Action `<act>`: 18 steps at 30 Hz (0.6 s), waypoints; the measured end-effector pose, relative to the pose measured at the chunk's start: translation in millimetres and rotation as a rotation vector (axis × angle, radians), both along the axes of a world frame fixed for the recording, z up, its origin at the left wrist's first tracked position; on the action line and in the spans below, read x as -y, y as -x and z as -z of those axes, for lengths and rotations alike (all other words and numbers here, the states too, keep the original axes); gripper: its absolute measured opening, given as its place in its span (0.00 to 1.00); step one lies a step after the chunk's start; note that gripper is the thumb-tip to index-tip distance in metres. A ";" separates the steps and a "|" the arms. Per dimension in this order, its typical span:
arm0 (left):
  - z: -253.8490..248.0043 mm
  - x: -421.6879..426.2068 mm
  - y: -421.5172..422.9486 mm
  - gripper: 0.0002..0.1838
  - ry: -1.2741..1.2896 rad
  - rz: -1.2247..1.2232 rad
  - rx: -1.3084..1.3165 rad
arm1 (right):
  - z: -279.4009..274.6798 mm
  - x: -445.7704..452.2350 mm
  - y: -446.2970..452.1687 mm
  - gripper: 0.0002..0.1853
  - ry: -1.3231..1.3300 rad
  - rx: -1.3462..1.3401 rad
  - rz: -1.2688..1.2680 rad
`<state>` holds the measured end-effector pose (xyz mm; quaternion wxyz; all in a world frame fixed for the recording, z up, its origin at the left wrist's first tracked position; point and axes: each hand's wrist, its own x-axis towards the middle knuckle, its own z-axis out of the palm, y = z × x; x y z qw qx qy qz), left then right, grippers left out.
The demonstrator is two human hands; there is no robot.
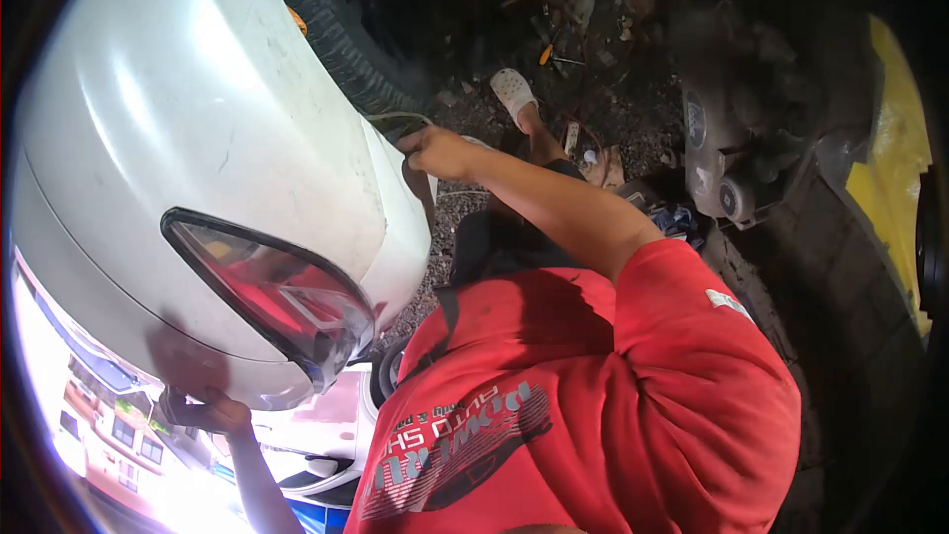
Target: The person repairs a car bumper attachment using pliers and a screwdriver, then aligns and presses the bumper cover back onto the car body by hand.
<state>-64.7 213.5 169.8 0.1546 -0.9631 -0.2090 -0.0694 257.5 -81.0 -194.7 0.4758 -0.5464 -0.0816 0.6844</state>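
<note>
A white car body panel [213, 129] with a clear-lensed headlight [277, 287] fills the left side. My right hand [440, 153] is closed at the panel's corner near the tire [341, 30]. Its fingers pinch the panel's edge, and a dark strip [420, 188] hangs just below them. A thin pale cord [397, 117] runs close above this hand. At the lower left, my left hand [213, 412] is bent at the panel's other edge, below the headlight. Its fingers curl around something dark grey that I cannot make out, and their shadow falls on the white paint.
Gravel and scattered debris cover the ground, with an orange-handled tool [546, 54] among it. My foot in a pale clog [513, 94] stands there. Dusty machinery [732, 138] and a yellow sheet [890, 158] are on the right. Another vehicle [306, 435] shows behind the panel.
</note>
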 end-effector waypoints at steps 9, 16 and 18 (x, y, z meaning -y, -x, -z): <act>-2.8 4.4 -9.9 0.31 -0.015 0.056 -0.029 | -22.1 -5.7 -11.1 0.10 0.011 -0.173 0.360; -1.9 3.5 -8.9 0.32 0.017 0.062 -0.012 | 19.2 -18.2 -23.5 0.05 -0.134 -0.173 0.247; -0.1 3.8 -7.9 0.32 0.012 0.059 -0.005 | 23.6 -20.6 -29.3 0.06 -0.130 -0.173 0.153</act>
